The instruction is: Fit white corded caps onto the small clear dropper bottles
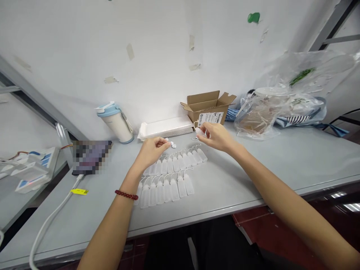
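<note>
My right hand (216, 136) pinches a small translucent white plastic tag (200, 132) with a thin white cord loop, held just in front of the cardboard box. Fingers pressed together, my left hand (152, 150) hovers over the far row, its fingertips at some small white pieces (173, 145). Whether one of these is in its grip is too small to tell. Below the hands lie two rows of similar tags, a far row (176, 163) and a near row (167, 190), their cords pointing away from me. My left wrist and forearm cover the left ends of both rows.
Along the wall stand a blue-lidded tumbler (116, 122), a stack of white flat packs (168, 126) and an open cardboard box (209, 108). A plastic bag with a container (258, 112) sits at right. A blurred-out device (91, 157) with a white cable (56, 212) lies left.
</note>
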The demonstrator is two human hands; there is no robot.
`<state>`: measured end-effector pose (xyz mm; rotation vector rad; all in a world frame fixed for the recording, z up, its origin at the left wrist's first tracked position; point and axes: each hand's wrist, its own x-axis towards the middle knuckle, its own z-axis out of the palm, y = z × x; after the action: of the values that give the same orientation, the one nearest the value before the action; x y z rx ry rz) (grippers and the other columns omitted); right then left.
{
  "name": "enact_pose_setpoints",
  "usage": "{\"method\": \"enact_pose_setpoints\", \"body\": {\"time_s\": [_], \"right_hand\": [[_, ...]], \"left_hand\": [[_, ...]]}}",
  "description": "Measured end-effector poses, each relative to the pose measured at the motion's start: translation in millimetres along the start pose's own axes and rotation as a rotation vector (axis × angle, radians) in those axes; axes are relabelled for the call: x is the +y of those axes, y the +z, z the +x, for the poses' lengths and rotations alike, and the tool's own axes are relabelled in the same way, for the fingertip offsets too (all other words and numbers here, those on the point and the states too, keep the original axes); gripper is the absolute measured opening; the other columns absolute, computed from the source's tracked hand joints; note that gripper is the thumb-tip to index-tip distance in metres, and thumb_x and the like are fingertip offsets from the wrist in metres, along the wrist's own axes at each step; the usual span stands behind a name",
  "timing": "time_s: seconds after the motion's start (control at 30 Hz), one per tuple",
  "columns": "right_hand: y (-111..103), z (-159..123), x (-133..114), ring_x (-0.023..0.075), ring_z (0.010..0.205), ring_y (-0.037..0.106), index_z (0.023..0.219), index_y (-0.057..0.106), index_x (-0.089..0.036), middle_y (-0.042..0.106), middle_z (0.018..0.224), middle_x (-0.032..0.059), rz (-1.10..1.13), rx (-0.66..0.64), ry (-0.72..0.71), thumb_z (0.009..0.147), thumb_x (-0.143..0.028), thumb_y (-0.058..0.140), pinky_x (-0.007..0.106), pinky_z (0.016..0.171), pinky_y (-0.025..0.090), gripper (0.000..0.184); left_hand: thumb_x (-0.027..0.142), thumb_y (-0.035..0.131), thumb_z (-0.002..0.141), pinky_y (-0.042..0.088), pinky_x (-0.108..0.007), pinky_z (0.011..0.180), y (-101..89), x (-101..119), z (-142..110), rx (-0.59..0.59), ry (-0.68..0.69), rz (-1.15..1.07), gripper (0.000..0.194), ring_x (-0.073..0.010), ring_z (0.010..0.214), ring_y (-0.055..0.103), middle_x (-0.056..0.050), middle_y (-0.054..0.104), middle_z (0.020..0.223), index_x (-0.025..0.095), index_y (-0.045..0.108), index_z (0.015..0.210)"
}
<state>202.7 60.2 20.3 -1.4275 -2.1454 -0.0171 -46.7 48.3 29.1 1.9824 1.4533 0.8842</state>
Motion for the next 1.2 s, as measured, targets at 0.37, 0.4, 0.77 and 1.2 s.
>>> {"method": "enact_pose_setpoints", "body": {"time_s": [0.37, 0.4, 0.77, 1.2], "right_hand": [[17, -18, -46, 0.0085, 0.052, 0.057, 0.098, 0.064, -0.015, 0.065, 0.09, 0.0046, 0.676, -0.144, -0.08, 0.084, -0.034, 0.053, 0.022, 0.048, 0.04, 0.026], [16, -18, -47, 0.0083, 0.052, 0.057, 0.099, 0.065, -0.015, 0.066, 0.089, 0.0044, 0.694, -0.158, -0.067, 0.084, -0.034, 0.054, 0.022, 0.048, 0.04, 0.027], [17, -12, -38, 0.0102, 0.06, 0.052, 0.098, 0.068, -0.016, 0.068, 0.091, 0.0064, 0.661, -0.022, 0.005, 0.076, -0.034, 0.063, 0.026, 0.057, 0.045, 0.029], [15, -11, -39, 0.0079, 0.048, 0.043, 0.068, 0.058, -0.014, 0.057, 0.058, 0.0009, 0.875, -0.109, 0.13, 0.084, -0.048, 0.049, 0.023, 0.047, 0.035, 0.038]], "left_hand": [[0.035, 0.063, 0.075, 0.048, -0.025, 0.064, 11.0, 18, -11, -0.113, 0.029, -0.459, 0.026, -0.0101, 0.067, 0.053, -0.005, 0.064, 0.085, 0.014, 0.065, 0.091], [0.034, 0.063, 0.076, 0.048, -0.025, 0.064, 10.4, 19, -11, -0.124, 0.043, -0.468, 0.027, -0.0107, 0.069, 0.053, -0.005, 0.064, 0.087, 0.014, 0.065, 0.093], [0.03, 0.058, 0.079, 0.047, -0.025, 0.061, 12.0, 20, -13, -0.054, 0.124, -0.284, 0.018, -0.0114, 0.066, 0.051, -0.003, 0.06, 0.078, 0.015, 0.065, 0.086], [0.031, 0.061, 0.076, 0.048, -0.024, 0.064, 16.4, 18, -13, -0.019, 0.151, -0.317, 0.019, -0.0124, 0.07, 0.055, -0.005, 0.067, 0.084, 0.015, 0.069, 0.082]]}}
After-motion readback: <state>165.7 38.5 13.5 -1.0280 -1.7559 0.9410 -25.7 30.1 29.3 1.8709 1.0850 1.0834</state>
